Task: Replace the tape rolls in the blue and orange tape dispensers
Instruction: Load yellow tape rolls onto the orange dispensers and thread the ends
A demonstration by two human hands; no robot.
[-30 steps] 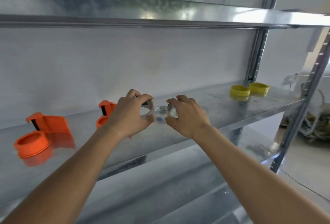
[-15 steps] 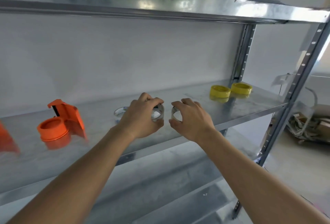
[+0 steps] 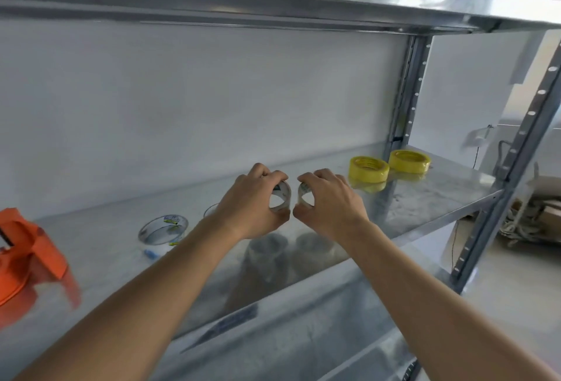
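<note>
left hand point(image 3: 253, 201) grips a clear tape roll point(image 3: 280, 196) above the metal shelf point(image 3: 425, 204), hole facing right | right hand point(image 3: 331, 198) grips another clear roll point(image 3: 304, 195), hole facing left, partly hidden | orange dispenser point(image 3: 27, 256) far left, maybe cut off | rolls closer together than before, yellow rolls point(image 3: 368, 169) nearer now

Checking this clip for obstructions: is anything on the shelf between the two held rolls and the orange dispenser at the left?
Yes. A clear tape roll lies flat on the shelf between the hands' rolls and the orange dispenser.
</note>
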